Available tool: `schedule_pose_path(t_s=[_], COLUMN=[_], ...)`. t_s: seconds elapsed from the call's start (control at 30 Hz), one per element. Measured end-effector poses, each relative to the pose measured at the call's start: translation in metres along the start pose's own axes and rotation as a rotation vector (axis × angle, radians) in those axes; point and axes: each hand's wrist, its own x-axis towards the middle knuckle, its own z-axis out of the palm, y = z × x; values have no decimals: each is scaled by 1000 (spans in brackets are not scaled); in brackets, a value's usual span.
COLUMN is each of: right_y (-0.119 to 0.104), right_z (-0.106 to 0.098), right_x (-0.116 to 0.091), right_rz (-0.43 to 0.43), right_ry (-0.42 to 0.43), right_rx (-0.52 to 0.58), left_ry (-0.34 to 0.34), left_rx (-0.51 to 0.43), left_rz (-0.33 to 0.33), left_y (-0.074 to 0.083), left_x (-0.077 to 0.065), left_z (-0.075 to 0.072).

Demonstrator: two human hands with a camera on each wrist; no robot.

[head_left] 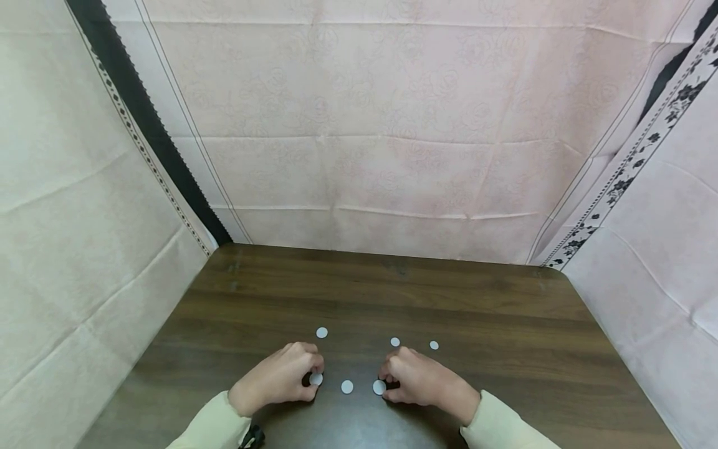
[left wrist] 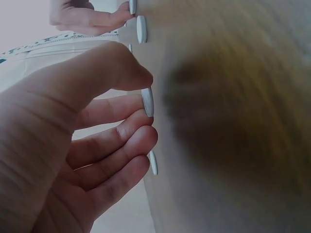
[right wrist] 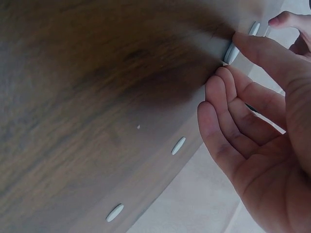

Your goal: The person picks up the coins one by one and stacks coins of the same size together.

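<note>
Near the front of the brown wooden table, my left hand (head_left: 286,374) pinches a small white disc (head_left: 316,379) between thumb and fingers. Seen edge-on in the left wrist view, that disc (left wrist: 148,103) stands close to the wood, thin with rounded edges. My right hand (head_left: 417,381) has thumb and index finger at opposite edges of another white disc (right wrist: 231,53), pinching it at the table. Between the two hands lies a third disc (head_left: 347,387), untouched. Whether the two pinched discs touch the wood is hard to tell.
Behind the left hand lies a white disc (head_left: 322,332); behind the right hand are two more, one disc (head_left: 395,342) close to the knuckles and another disc (head_left: 434,345) farther right. Pale cloth (head_left: 364,174) hangs around the wooden table (head_left: 336,287) at the back and sides.
</note>
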Motion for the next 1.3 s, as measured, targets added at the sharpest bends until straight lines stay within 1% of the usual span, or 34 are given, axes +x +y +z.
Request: schedule_pose_path(t_s=[0.17,0.37,0.7,0.87,1.07,1.3], right_y=[0,-1,3,5,2,-6], right_z=[1,0,-1,0,-1,-3], right_x=[0,1,2,4,7,15], right_rz=[-3,3,20,36,55,44], right_ry=[-1,-3,-23,-25,-33,-41], right_rx=[1,3,79,93,81,13], left_ry=[-23,-29,-36,-33,-33,-24], left_rx=[-4,12,34,45,42,57], left_rz=[-8,-7,1,2,4,2], left_y=[2,2,3,2,2,3], left_x=[-1,-1,0,0,-1,-2], left_z=[1,2,1,2,3,3])
